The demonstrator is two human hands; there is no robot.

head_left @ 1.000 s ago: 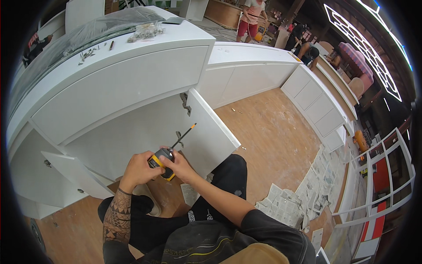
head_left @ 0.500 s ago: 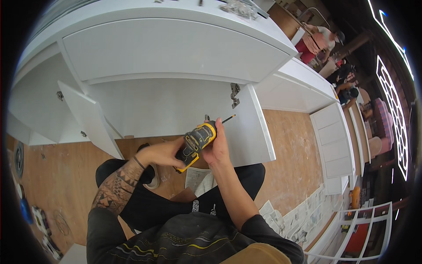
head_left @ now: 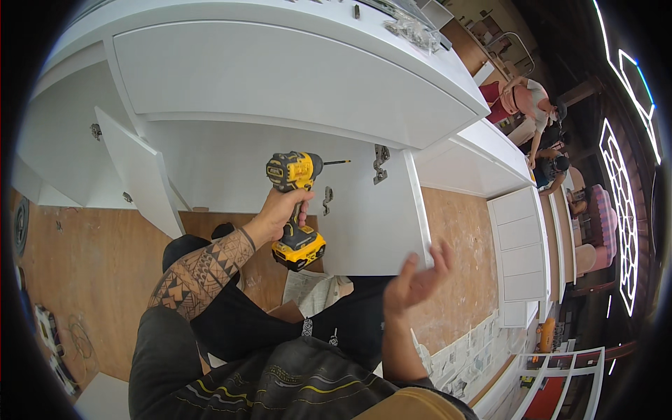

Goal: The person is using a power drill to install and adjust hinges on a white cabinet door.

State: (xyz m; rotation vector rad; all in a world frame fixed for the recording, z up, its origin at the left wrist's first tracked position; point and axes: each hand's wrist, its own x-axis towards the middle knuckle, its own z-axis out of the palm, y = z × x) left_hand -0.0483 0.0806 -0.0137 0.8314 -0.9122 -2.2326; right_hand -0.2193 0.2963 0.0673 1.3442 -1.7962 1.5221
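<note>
Left door [head_left: 136,171]: white, swung open at the left of the cabinet, small hinge plates on its inner face, untouched.
Left hand [head_left: 280,213]: wrapped tight round the grip of the drill, fingers fully closed, tattooed forearm rising from the lower left.
Drill [head_left: 297,203]: yellow and black, cordless, battery pack at the bottom, held upright in front of the cabinet opening, bit pointing right.
Bit [head_left: 336,162]: thin and dark, tip near the upper hinge but apart from it.
Lower hinge [head_left: 327,200]: metal, on the inner face of the right door, just right of the drill grip.
Upper hinge [head_left: 380,162]: metal, near the top of the same door, just beyond the bit tip.
Right door [head_left: 378,231]: white, open, its lower edge over the lap.
Right hand [head_left: 416,280]: spread open, palm up, empty, just under the lower corner of the right door, contact unclear.
Surface [head_left: 294,17]: white top above, small hardware and a clear bag lying on it.
Step in hand: likely lining the bit up with the upper hinge.
Next move: probably calls for steadying the door and seating the bit squarely in a screw head.
</note>
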